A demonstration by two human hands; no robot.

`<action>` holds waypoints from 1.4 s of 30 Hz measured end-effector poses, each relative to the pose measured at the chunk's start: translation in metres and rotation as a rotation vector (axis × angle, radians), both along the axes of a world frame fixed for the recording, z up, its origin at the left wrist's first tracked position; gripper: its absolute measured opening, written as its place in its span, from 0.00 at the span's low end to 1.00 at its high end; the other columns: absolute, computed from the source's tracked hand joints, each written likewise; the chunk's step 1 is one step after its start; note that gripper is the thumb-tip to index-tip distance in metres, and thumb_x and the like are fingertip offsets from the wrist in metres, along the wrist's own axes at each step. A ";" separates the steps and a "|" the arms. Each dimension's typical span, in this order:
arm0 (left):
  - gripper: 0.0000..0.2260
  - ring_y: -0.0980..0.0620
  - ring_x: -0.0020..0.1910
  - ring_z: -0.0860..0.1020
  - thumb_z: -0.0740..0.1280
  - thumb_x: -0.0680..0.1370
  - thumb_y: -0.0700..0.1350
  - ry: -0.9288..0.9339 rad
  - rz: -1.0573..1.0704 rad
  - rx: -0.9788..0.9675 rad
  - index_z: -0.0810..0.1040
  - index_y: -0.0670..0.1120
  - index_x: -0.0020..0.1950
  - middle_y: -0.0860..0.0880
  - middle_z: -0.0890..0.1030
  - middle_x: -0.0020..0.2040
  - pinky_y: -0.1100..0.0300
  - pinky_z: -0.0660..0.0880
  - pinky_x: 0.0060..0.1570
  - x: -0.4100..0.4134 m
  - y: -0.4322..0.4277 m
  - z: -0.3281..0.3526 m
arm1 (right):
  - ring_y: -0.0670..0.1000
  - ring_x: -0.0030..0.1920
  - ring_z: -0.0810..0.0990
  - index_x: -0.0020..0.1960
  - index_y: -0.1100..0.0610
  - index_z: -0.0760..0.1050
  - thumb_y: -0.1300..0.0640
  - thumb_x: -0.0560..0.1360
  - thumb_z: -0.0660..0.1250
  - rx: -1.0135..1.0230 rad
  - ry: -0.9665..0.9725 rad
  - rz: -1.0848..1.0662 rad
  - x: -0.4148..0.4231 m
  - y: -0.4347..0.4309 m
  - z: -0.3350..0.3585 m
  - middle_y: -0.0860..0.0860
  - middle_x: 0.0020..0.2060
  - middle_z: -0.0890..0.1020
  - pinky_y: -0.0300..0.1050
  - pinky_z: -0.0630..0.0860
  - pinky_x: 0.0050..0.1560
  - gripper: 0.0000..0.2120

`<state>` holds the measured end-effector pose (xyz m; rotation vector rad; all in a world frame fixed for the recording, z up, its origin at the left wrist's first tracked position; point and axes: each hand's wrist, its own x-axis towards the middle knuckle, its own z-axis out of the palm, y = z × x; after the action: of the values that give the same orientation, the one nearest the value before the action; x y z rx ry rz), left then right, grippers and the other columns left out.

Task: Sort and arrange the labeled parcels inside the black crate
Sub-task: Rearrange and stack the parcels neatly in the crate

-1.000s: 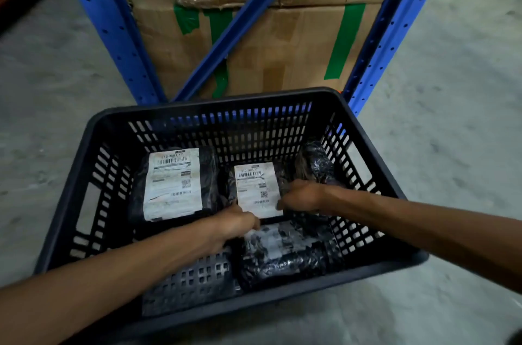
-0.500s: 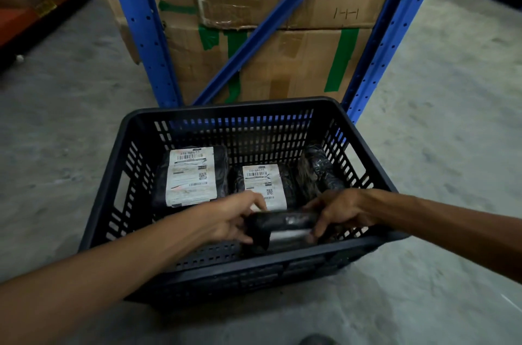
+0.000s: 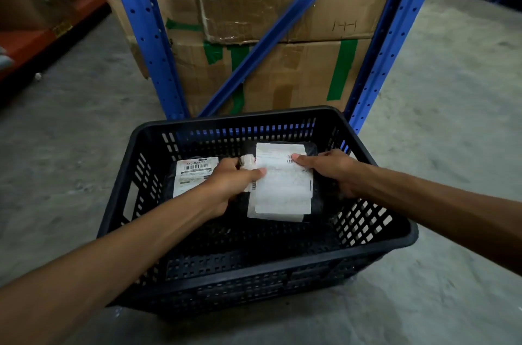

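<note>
A black slotted crate (image 3: 375, 246) stands on the concrete floor in front of me. Both hands hold one black parcel with a large white label (image 3: 282, 183) facing up, above the crate's middle. My left hand (image 3: 231, 183) grips its left edge with the thumb on the label. My right hand (image 3: 330, 169) grips its right edge. Another black parcel with a barcode label (image 3: 192, 172) lies at the crate's back left, partly behind my left hand. Any parcels under the held one are hidden.
A blue metal rack frame (image 3: 147, 42) with a diagonal brace stands just behind the crate, with stacked cardboard boxes (image 3: 296, 68) taped in green inside it. An orange shelf beam (image 3: 42, 31) runs along the left. Grey concrete floor lies on both sides.
The parcel that both hands lifted from the crate's front has been turned label-up and moved toward the crate's middle and back. The middle labelled parcel is now covered.
</note>
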<state>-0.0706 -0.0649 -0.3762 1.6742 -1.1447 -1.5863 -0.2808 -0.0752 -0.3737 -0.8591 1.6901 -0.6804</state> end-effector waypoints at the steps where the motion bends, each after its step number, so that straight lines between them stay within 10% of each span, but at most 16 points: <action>1: 0.14 0.48 0.49 0.84 0.73 0.74 0.43 -0.024 0.030 -0.022 0.80 0.44 0.58 0.46 0.85 0.54 0.60 0.78 0.39 -0.001 -0.004 -0.003 | 0.57 0.39 0.87 0.53 0.66 0.81 0.49 0.66 0.81 -0.013 -0.006 -0.024 0.004 -0.006 -0.005 0.58 0.43 0.87 0.50 0.85 0.37 0.25; 4: 0.18 0.43 0.56 0.81 0.72 0.73 0.40 -0.179 0.022 0.001 0.76 0.40 0.62 0.42 0.81 0.58 0.61 0.72 0.37 -0.013 -0.014 -0.014 | 0.52 0.35 0.85 0.60 0.64 0.76 0.54 0.66 0.81 -0.005 0.016 0.012 0.015 -0.021 -0.020 0.53 0.43 0.83 0.38 0.78 0.25 0.27; 8: 0.17 0.43 0.60 0.78 0.69 0.73 0.38 -0.416 -0.027 -0.002 0.74 0.41 0.62 0.42 0.78 0.61 0.58 0.75 0.45 -0.028 -0.024 -0.037 | 0.55 0.53 0.80 0.70 0.60 0.70 0.54 0.67 0.80 0.003 0.094 0.078 0.024 -0.039 -0.046 0.57 0.62 0.80 0.46 0.80 0.46 0.36; 14: 0.27 0.43 0.68 0.74 0.63 0.76 0.38 -0.555 -0.047 0.025 0.65 0.43 0.76 0.43 0.73 0.71 0.57 0.75 0.59 -0.038 -0.045 -0.072 | 0.58 0.61 0.82 0.68 0.59 0.73 0.57 0.71 0.76 -0.007 0.125 0.101 0.035 -0.057 -0.090 0.57 0.62 0.82 0.55 0.80 0.62 0.27; 20: 0.39 0.46 0.78 0.60 0.61 0.80 0.44 -0.439 -0.079 -0.009 0.37 0.43 0.81 0.50 0.54 0.82 0.56 0.64 0.73 -0.043 -0.042 -0.106 | 0.59 0.70 0.74 0.78 0.53 0.25 0.56 0.80 0.64 0.103 0.171 0.349 0.032 -0.050 -0.106 0.57 0.74 0.70 0.47 0.73 0.67 0.48; 27: 0.35 0.45 0.81 0.49 0.63 0.78 0.43 -0.588 -0.122 -0.225 0.50 0.46 0.81 0.45 0.49 0.82 0.55 0.60 0.73 -0.059 -0.019 -0.091 | 0.54 0.58 0.80 0.67 0.59 0.75 0.59 0.76 0.66 -0.016 0.528 0.662 0.011 -0.050 -0.035 0.55 0.60 0.82 0.44 0.75 0.56 0.19; 30: 0.24 0.47 0.70 0.69 0.65 0.76 0.40 -0.433 -0.072 -0.379 0.70 0.49 0.72 0.47 0.70 0.69 0.64 0.67 0.58 -0.075 0.001 -0.084 | 0.59 0.62 0.80 0.75 0.56 0.66 0.61 0.75 0.62 -0.390 0.929 0.863 -0.015 -0.036 -0.006 0.57 0.61 0.82 0.46 0.77 0.55 0.28; 36: 0.17 0.44 0.52 0.77 0.69 0.70 0.36 -0.133 -0.287 0.306 0.75 0.40 0.58 0.42 0.78 0.53 0.59 0.72 0.43 -0.123 0.021 -0.098 | 0.55 0.82 0.51 0.80 0.51 0.56 0.52 0.72 0.70 -0.284 1.366 1.526 -0.054 -0.009 -0.015 0.52 0.80 0.58 0.53 0.58 0.78 0.41; 42: 0.26 0.46 0.67 0.75 0.71 0.74 0.43 -0.154 -0.364 0.267 0.72 0.43 0.72 0.44 0.76 0.69 0.60 0.74 0.61 -0.172 0.016 -0.132 | 0.58 0.81 0.41 0.78 0.52 0.63 0.56 0.81 0.58 -0.381 1.586 1.690 -0.050 -0.008 -0.053 0.52 0.81 0.58 0.61 0.44 0.80 0.25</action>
<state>-0.2428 -0.0485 -0.5082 1.8636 -1.4321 -1.9306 -0.3311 -0.0832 -0.4263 -2.9140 1.0899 1.2186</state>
